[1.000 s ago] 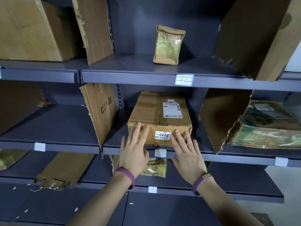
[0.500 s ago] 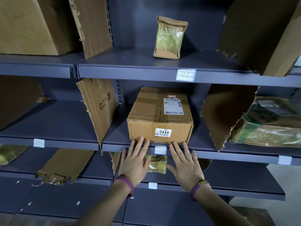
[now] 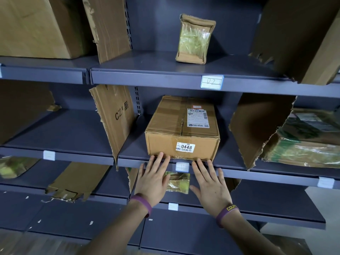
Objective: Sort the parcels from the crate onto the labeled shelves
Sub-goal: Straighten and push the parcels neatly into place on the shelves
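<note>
**Hands.** The left hand [image 3: 152, 179] and the right hand [image 3: 209, 184] are held flat, palms down, with fingers straight and spread. Nothing is gripped by either. A purple wristband [image 3: 142, 202] is worn on each wrist.

**Task item.** The brown, tape-sealed cardboard parcel [image 3: 182, 129] stands just beyond the fingertips on the dark grey metal middle shelf [image 3: 134, 150]. Its front face is close to the shelf lip and carries a white sticker reading 0448 [image 3: 184, 147]. The fingertips lie at its lower front edge. Contact cannot be confirmed.

**Step in hand.** The parcel is judged to be placed and squared up, with release complete or nearly so. For the next move, the hands would have to be brought clear and another parcel fetched from the crate, which is not in view. Its number should be checked against the shelf labels.

**Surroundings.**
- A small white shelf label [image 3: 182, 166], illegible, is fixed to the lip between the hands.
- A small tape-wrapped packet [image 3: 177, 182] lies on the shelf beneath them.
- Torn brown cardboard dividers stand left [image 3: 114, 118] and right [image 3: 257, 126] of the hands.
- A green film-wrapped bundle [image 3: 309, 138] lies beyond the right divider.
- Above the hands, the upper shelf carries a label marked 02 [image 3: 212, 82] and a small brown paper pouch [image 3: 195, 39].
</note>
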A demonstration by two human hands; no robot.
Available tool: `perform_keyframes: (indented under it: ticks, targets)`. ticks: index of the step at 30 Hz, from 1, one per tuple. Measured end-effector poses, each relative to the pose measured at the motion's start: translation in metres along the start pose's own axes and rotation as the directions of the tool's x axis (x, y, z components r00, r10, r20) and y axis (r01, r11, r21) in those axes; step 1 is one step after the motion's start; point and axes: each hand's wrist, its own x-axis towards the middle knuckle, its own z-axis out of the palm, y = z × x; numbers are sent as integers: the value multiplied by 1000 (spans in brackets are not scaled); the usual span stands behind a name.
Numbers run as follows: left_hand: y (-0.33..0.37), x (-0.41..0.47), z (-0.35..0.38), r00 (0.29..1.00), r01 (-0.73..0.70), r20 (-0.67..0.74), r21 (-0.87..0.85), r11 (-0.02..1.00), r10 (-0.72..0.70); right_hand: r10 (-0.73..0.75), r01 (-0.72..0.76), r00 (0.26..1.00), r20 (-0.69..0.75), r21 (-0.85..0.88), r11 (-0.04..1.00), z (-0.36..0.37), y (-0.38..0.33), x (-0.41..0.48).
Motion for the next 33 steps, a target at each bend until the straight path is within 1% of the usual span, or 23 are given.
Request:
perform_keyframes:
  ticks: [6, 9, 15, 19, 21, 25, 30, 33]
  targets:
    - [5, -30, -11, 999, 47, -14, -18, 999, -47, -44, 45, 998, -35, 47, 998, -1, -17, -10]
    - [-1, -53, -16, 996, 83, -37, -41, 996, -85, -83, 86, 996, -40, 88, 992, -4, -43, -18]
    - [-25, -91, -40, 980, 133, -133, -131, 982, -150, -154, 176, 979, -131, 179, 968, -9, -105, -29]
    - [-62, -120, -59, 964, 157, -181, -201, 967, -195, -198, 231, 967, -160, 217, 949, -17, -162, -28]
    - [-85, -134, -70, 958, 146, -210, -221, 964, -194, -189, 220, 971, -149, 231, 948, -21, -193, -27]
    - [-144, -164, -96, 954, 140, -225, -245, 959, -197, -192, 217, 974, -116, 272, 937, -29, -267, -28]
    - [-216, -199, -128, 939, 117, -281, -281, 952, -198, -114, 154, 985, -133, 343, 927, -42, -350, -32]
    - [-249, -219, -144, 923, 169, -274, -342, 924, -270, -91, 127, 990, -107, 416, 900, -47, -390, -35]
